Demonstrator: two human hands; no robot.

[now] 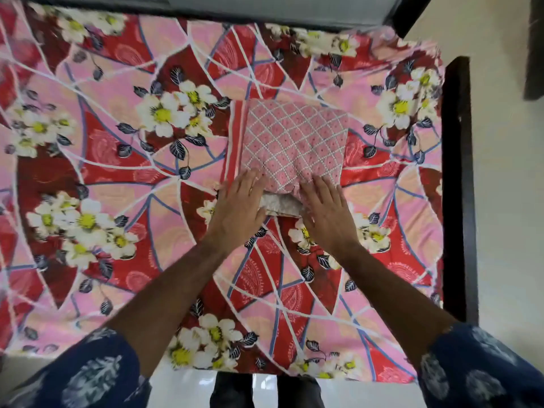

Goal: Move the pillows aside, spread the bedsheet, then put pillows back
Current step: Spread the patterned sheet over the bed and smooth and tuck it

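A red and pink bedsheet (pixel 123 178) with white flowers lies spread flat over the whole bed. A pink pillow (pixel 294 139) with a white diamond pattern rests on it, right of centre. Its open end faces me, and a strip of pale inner fabric (pixel 279 206) shows there. My left hand (pixel 238 207) lies flat with straight fingers on the pillow's near left corner. My right hand (pixel 323 210) lies flat on the near right corner. Only this one pillow is in view.
A dark wooden bed frame (pixel 457 187) runs along the right side, with pale floor (pixel 506 201) beyond it. A dark headboard edge (pixel 206 7) crosses the top. White floor (pixel 182 387) and my legs show below the sheet's near edge.
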